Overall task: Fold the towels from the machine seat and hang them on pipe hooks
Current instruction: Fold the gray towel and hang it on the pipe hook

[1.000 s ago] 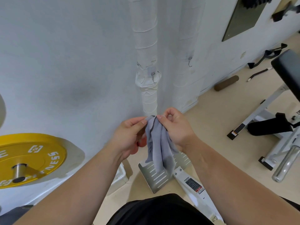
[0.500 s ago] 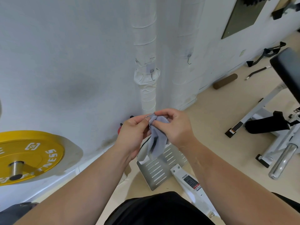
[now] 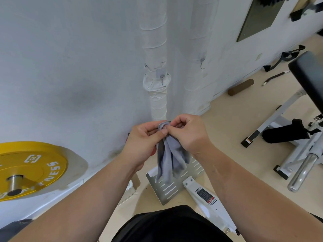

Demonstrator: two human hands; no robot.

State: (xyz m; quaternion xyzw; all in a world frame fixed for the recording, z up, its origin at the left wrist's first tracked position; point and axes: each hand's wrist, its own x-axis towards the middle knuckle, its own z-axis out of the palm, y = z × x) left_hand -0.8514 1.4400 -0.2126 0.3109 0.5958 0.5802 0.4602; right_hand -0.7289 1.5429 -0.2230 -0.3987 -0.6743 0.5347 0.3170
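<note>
- Just below the lower end of the wrapped pipe (image 3: 154, 49), the two hands meet in front of the wall with a grey towel (image 3: 170, 158) bunched between them.
- The left hand (image 3: 145, 142) pinches the towel's top edge between thumb and forefinger, and its other fingers are curled under.
- The right hand (image 3: 188, 135) pinches the same gathered edge with its fingers curled in, and its fingertips touch the left thumb.
- From that pinch the towel hangs down in loose, uneven folds, below the pipe and in front of a slotted metal plate (image 3: 167, 189) that stands on the floor.
- A small wire hook (image 3: 163, 81) sits on the pipe's taped bulge, well above the hands.
- Just right of the pipe runs a second wrapped pipe (image 3: 199, 41), which carries another hook (image 3: 202, 64) slightly higher up.
- Far to the left of the pipe and low down, a yellow weight plate (image 3: 35, 165) sits on a steel peg.
- Well to the right of the pipe, a brown roller (image 3: 240, 87) lies on the floor by the wall, near a white-framed bench with a black pad (image 3: 309, 75).
</note>
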